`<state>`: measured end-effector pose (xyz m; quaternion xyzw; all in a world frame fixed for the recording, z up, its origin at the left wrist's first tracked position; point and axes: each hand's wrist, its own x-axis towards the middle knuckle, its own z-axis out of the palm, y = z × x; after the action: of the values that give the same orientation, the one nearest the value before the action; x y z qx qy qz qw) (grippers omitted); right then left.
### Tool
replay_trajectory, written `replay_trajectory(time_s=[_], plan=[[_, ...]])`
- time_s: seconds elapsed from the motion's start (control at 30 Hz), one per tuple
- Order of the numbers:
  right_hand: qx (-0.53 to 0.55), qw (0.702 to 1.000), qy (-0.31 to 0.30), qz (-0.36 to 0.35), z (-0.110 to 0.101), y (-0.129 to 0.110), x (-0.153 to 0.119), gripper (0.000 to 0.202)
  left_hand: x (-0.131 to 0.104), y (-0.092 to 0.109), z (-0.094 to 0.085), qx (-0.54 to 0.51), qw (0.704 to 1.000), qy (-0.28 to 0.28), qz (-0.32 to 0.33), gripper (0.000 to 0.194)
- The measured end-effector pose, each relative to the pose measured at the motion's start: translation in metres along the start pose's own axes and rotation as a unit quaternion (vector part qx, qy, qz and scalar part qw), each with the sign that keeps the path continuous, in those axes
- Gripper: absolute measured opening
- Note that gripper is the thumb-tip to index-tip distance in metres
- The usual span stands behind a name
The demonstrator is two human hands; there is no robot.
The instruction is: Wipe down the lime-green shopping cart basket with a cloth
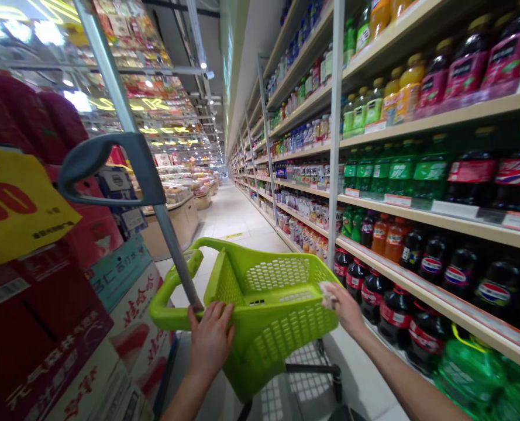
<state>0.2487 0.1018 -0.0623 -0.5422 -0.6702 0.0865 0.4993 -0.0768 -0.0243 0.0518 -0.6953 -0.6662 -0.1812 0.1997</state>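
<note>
L hand on green cart's near rim, fingers draped over, can't tell if gripping. R hand pinching white wipe at the rim. Cart's btwn stacked boxes & drinks shelves.

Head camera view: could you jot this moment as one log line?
left hand: on green cart, near side | right hand: holding crumpled white cloth or tissue at cart's right end | right side: shelved drink bottles

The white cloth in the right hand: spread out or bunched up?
Bunched up: the white cloth shows as a small crumpled wad in the right hand, at the green cart.
</note>
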Motion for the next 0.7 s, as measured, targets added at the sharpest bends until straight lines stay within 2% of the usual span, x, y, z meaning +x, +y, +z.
replay_trajectory(time_s=[0.07,0.13,0.27,0.37,0.5,0.57,0.6,0.7], plan=[[-0.027,0.998,0.032,0.05,-0.016,0.015,0.014,0.036,-0.002,0.003,-0.002,-0.004,1.0,-0.001,-0.001,0.036],[-0.025,0.998,0.029,0.043,-0.019,0.016,0.02,0.036,-0.003,0.006,-0.005,-0.011,1.0,-0.007,-0.002,0.036],[0.007,1.0,-0.003,-0.02,0.002,-0.011,0.009,0.041,-0.006,0.012,-0.009,-0.028,0.999,-0.021,-0.004,0.037],[0.034,0.996,-0.031,-0.08,0.007,-0.018,0.0,0.044,-0.011,0.014,-0.011,-0.033,0.999,-0.027,-0.01,0.04],[0.011,0.999,-0.002,-0.052,0.011,-0.022,-0.003,0.041,-0.017,0.023,-0.009,-0.036,0.998,-0.046,-0.026,0.043],[0.034,0.997,-0.01,-0.072,0.024,-0.043,-0.01,0.039,-0.02,0.03,-0.008,-0.049,0.997,-0.055,-0.026,0.047],[0.059,0.992,-0.03,-0.105,0.034,-0.059,-0.016,0.039,-0.021,0.034,-0.008,-0.059,0.996,-0.056,-0.026,0.049],[0.131,0.973,-0.063,-0.179,0.056,-0.121,-0.035,0.045,-0.028,0.037,-0.016,-0.109,0.992,-0.065,0.007,0.054]])
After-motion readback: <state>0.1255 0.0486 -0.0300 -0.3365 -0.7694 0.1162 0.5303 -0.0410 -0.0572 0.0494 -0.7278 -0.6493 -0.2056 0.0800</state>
